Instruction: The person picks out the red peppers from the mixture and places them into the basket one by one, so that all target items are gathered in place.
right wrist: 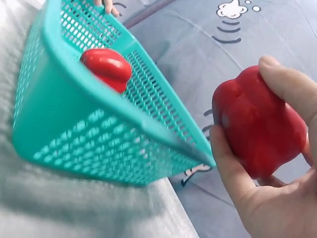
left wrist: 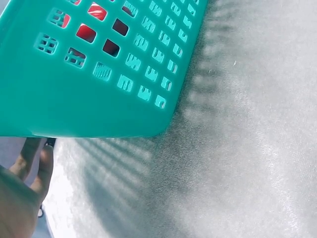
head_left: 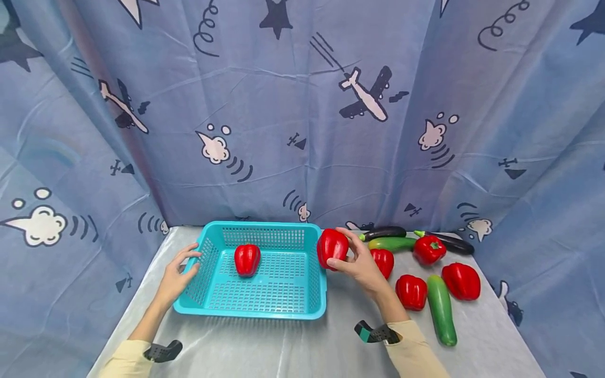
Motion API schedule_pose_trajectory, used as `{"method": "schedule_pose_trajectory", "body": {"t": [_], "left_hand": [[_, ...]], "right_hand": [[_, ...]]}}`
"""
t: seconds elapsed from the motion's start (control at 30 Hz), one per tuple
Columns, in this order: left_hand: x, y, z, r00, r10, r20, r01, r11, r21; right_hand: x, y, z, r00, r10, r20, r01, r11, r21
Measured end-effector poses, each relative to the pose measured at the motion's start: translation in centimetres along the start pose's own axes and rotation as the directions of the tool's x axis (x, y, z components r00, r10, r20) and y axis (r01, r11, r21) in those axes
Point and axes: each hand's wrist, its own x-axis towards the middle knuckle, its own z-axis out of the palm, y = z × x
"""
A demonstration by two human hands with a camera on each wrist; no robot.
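In the head view, a turquoise plastic basket (head_left: 250, 315) stands on the table with one red bell pepper (head_left: 247, 260) lying inside. My right hand (head_left: 361, 265) holds another red bell pepper (right wrist: 257, 121) between thumb and fingers, raised beside the basket's right rim. The right wrist view shows that pepper apart from the basket, its far side partly hidden. At the basket's left side, my left hand (head_left: 175, 278) rests its fairly straight, spread fingers on the rim. The left wrist view shows only part of this hand, behind the basket's edge.
Right of the basket lie several more red bell peppers (head_left: 411, 292), a green cucumber (head_left: 442, 310), another green vegetable (head_left: 392, 243) and two dark eggplants (head_left: 451, 243). A blue patterned curtain (head_left: 264, 157) hangs behind the table and along its sides.
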Motion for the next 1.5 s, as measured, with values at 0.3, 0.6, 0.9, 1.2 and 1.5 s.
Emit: {"method": "schedule_pose_trajectory", "body": {"t": [0.3, 0.6, 0.9, 1.2, 1.5], "left_hand": [[0.1, -0.2, -0.2, 1.000, 0.003, 0.001, -0.003, 1.000, -0.023], [0.0, -0.1, 0.0, 1.000, 0.002, -0.003, -0.002, 0.999, -0.041], [0.2, -0.4, 0.1, 1.000, 0.013, -0.006, -0.013, 0.999, -0.044], [0.1, -0.5, -0.1, 1.000, 0.004, -0.005, -0.004, 1.000, -0.024], [0.2, -0.6, 0.0, 1.000, -0.001, -0.009, 0.001, 1.000, -0.019]], "right_hand": [[1.5, -1.3, 2.7, 0.999, -0.017, 0.051, 0.015, 0.999, 0.037], [2.9, -1.3, 4.9, 0.998, -0.051, 0.045, 0.051, 0.999, -0.003], [3.3, -1.1, 6.6, 0.999, -0.009, 0.036, 0.008, 1.000, 0.022], [4.5, -0.3, 8.1, 0.999, 0.002, 0.041, -0.004, 0.999, 0.054], [5.1, -0.1, 9.6, 0.999, 0.030, 0.042, -0.032, 0.999, 0.038]]}}
